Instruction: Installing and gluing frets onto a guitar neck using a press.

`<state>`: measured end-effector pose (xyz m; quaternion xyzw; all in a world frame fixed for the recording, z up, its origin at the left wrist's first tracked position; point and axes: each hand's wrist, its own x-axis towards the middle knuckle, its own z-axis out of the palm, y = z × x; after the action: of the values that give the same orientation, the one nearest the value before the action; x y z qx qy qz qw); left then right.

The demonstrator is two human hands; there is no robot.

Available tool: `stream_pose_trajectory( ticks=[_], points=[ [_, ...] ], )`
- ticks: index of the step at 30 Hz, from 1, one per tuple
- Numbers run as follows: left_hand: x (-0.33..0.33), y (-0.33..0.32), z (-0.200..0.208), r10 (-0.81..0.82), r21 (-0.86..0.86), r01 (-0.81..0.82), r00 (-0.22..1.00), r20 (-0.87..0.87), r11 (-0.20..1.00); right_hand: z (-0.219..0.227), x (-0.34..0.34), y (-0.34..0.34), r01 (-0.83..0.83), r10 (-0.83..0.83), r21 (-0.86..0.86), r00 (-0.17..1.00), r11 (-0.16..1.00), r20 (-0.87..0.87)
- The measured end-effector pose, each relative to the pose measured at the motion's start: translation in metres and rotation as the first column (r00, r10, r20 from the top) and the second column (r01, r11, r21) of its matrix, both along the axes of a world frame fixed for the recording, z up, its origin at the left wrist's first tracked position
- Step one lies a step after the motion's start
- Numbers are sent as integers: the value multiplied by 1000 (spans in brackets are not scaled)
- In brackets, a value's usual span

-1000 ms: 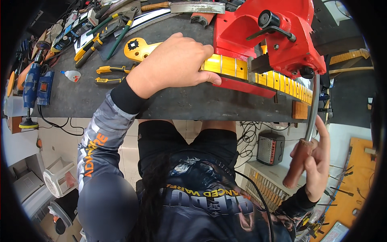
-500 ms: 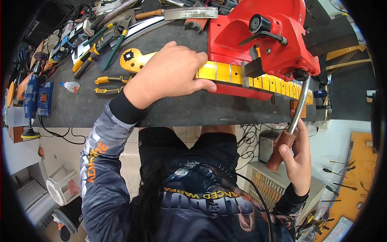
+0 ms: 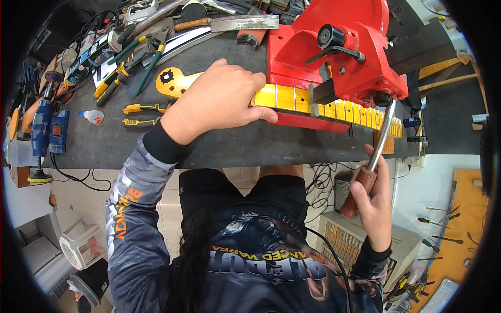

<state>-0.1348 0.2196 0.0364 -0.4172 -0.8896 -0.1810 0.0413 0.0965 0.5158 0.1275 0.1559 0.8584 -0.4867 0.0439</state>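
A guitar neck (image 3: 286,97) with a glossy amber face, metal frets and black dot marks lies across a red cast-metal press (image 3: 295,57). My left hand (image 3: 216,104) is closed over the neck near its headstock end, thumb along the near edge. Against the frets, just right of that hand, rests the press's dark metal block (image 3: 324,93). My right hand (image 3: 374,208) is wrapped round the brown grip (image 3: 358,194) of a steel lever (image 3: 383,136), which slants down from the front of the press. Part of the neck is hidden under my left hand.
Yellow-handled pliers (image 3: 138,116), a small white bottle (image 3: 94,116) and a blue rotary tool (image 3: 39,130) lie at the left of the dark bench (image 3: 224,151). Farther back are more pliers and a wooden-handled saw (image 3: 245,22). A wooden tool board (image 3: 459,208) is at right.
The view has shifted slightly. My right hand and the lever sit a little farther left in the picture. My left hand keeps its hold on the neck.
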Motion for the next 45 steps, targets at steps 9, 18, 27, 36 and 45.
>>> stream_pose_trajectory(
  ticks=[9,18,27,36,45],
  points=[
    [0,0,-2,3,5,-3,1000,12,1000,-82,-35,-16,329,-389,-397,918,857,-81],
    [0,2,3,0,-3,0,1000,29,1000,-130,-60,-18,312,-456,-419,835,853,-309],
    [-2,14,42,-247,623,-260,755,607,738,-134,-61,-14,279,-432,-428,844,860,-317],
    [-10,42,64,-657,719,-504,337,674,479,-139,-60,-12,217,-388,-422,841,880,-376],
    [-12,45,96,-544,847,-354,653,528,396,-135,-60,-13,216,-388,-439,852,872,-353]
  ],
)
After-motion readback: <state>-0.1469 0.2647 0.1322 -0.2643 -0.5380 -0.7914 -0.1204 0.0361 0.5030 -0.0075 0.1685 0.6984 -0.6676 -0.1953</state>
